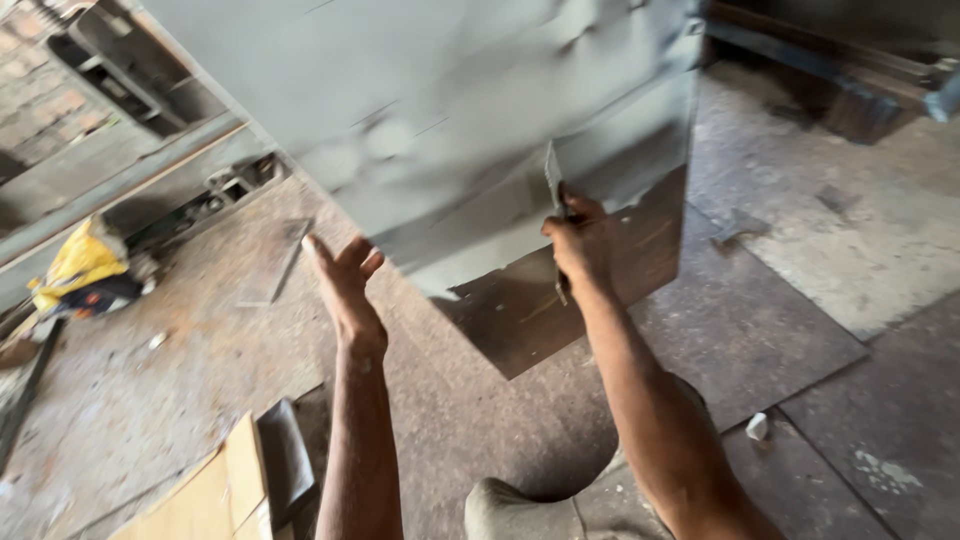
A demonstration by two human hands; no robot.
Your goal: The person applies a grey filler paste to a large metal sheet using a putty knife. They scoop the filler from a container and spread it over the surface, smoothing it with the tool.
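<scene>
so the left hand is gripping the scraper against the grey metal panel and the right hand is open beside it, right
Not quite: the hands are swapped. In the head view, the right hand is closed around the scraper, its blade against the grey metal panel, and the left hand is the open one, fingers spread beside the panel's lower edge.

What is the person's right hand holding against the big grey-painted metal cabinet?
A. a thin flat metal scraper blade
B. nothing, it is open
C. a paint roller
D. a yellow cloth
A: the right hand is closed around a thin flat metal scraper blade whose edge lies on the big grey-painted metal cabinet, while the left hand is open with nothing in it beside the cabinet's lower edge.
</scene>
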